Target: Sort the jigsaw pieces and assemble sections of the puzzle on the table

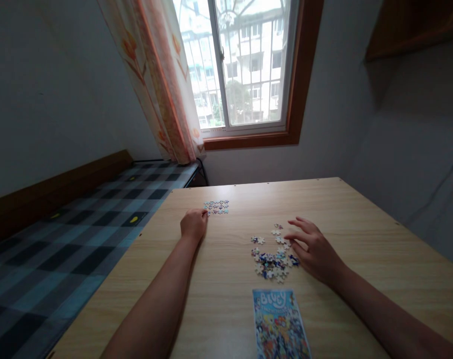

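My left hand [194, 224] is closed in a pinch at the lower left corner of the laid-out jigsaw pieces [221, 206], its fingertips on a puzzle piece [208, 214] that they partly hide. Those pieces lie in short rows with small gaps. Over the right side of a loose pile of jigsaw pieces [271, 264], my right hand [311, 249] is open, its fingers spread and nothing visible in them. Several single pieces, some pale side up, lie just left of its fingertips.
A picture sheet reading "Bluey" [280, 324] lies at the near side of the wooden table [219, 309]. Left of the table is a bed with a checked cover [99, 239]. Behind stand a curtain [162, 85] and a window [252, 65]; a shelf [416, 30] hangs upper right.
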`<state>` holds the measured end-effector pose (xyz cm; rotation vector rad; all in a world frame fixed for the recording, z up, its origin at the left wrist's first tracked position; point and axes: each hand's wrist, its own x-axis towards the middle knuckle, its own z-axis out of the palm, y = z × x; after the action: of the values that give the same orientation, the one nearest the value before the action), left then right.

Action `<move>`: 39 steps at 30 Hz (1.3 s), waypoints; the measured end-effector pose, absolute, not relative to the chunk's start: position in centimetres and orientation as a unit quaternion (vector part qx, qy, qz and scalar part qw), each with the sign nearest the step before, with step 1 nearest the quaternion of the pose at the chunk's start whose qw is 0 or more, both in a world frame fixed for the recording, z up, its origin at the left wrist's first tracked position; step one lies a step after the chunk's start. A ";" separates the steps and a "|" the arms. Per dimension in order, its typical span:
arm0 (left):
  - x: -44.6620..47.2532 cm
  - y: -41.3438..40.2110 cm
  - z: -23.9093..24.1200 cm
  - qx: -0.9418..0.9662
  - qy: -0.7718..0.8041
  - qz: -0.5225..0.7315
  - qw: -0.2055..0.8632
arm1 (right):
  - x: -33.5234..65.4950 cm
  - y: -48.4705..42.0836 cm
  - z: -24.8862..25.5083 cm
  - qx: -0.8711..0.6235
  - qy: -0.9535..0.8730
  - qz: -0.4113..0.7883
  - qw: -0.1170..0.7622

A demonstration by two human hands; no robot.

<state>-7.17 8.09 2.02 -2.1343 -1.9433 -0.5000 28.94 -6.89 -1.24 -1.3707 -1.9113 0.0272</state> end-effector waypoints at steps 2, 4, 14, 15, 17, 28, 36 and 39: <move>-7.3 8.0 2.0 -0.729 -0.656 -0.165 0.105 | 29.0 -6.9 -1.2 -0.537 -0.748 0.010 0.390; -7.3 8.0 1.9 -0.734 -0.653 -0.158 0.103 | 29.0 -6.9 -1.2 -0.537 -0.746 0.012 0.394; -7.1 8.3 1.9 -0.727 -0.661 -0.157 0.098 | 28.9 -6.9 -1.0 -0.551 -0.733 0.003 0.398; -7.1 8.3 1.9 -0.727 -0.661 -0.155 0.100 | 28.9 -6.8 -1.0 -0.556 -0.728 0.000 0.401; -7.0 8.4 1.9 -0.728 -0.660 -0.153 0.103 | 28.9 -6.8 -0.9 -0.564 -0.719 -0.004 0.407; -7.0 8.5 1.8 -0.734 -0.654 -0.147 0.109 | 29.2 -6.4 -1.0 -0.608 -0.682 -0.017 0.406; -7.1 8.7 2.0 -0.736 -0.647 -0.166 0.113 | 29.5 -6.1 -1.0 -0.624 -0.701 0.020 0.344; -7.0 8.5 2.1 -0.741 -0.637 -0.178 0.118 | 29.2 -6.4 -0.7 -0.616 -0.716 0.027 0.328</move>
<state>-7.00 8.55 2.09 -2.1682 -1.8622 -0.5205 29.24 -6.41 -0.66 -1.6121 -1.8745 0.0712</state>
